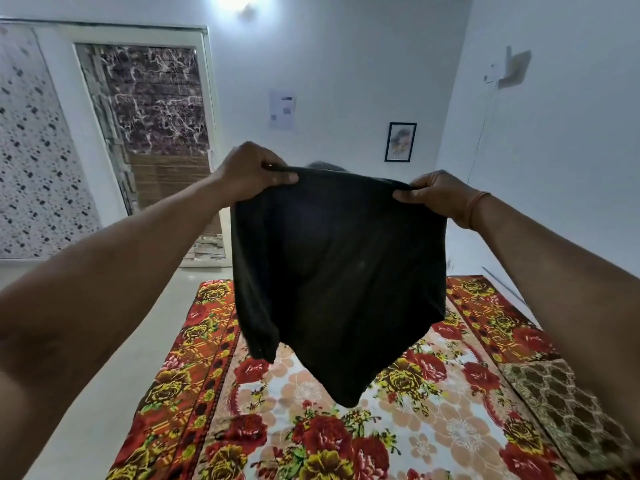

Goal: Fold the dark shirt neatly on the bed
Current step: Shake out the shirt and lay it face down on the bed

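No brand, label or readable writing shows anywhere: the shirt (337,268) is plain dark cloth, and the sheet of paper (282,109) stuck on the far wall carries print too small and blurred to read. There is one shirt, held up in the air by two hands. The left hand (254,171) has its grip closed on the top edge at one corner, thumb in front and fingers curled behind; the right hand (436,192) pinches the other top corner the same way, with a thin orange band (476,206) on that wrist. The cloth is stretched fairly taut between the two grips and hangs down in front of the person, its lower edge uneven, one sleeve (258,327) drooping on the left side and the lowest point hanging above the bed (433,427) without clearly touching it. The bed is covered with one floral sheet, red and yellow flowers on a pale middle with an orange-brown border; a brown patterned cloth (561,403) lies at its right edge. To the left of the bed is pale floor (121,341). The walls are white, with one framed picture (400,142), one lamp (239,0) glowing at the top, a dark marbled door (156,109) in a white frame, and a speckled panel (34,150) at far left.
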